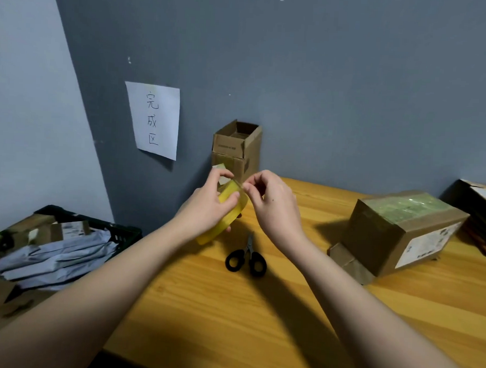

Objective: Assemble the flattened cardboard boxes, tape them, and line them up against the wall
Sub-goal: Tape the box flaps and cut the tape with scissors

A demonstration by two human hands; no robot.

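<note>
Left hand (209,207) is gripping the yellow tape roll (229,214), fingers curled round its rim, holding it above the wooden table (257,325). Right hand (269,202) is pinching at the roll's top edge with thumb and forefinger. Open-topped cardboard box (236,147) is standing upright against the grey wall (325,89), behind the hands. Taped box (402,231) is lying on its side at right, well apart. Scissors (246,260) are lying just below the roll. Bare tabletop in front.
</note>
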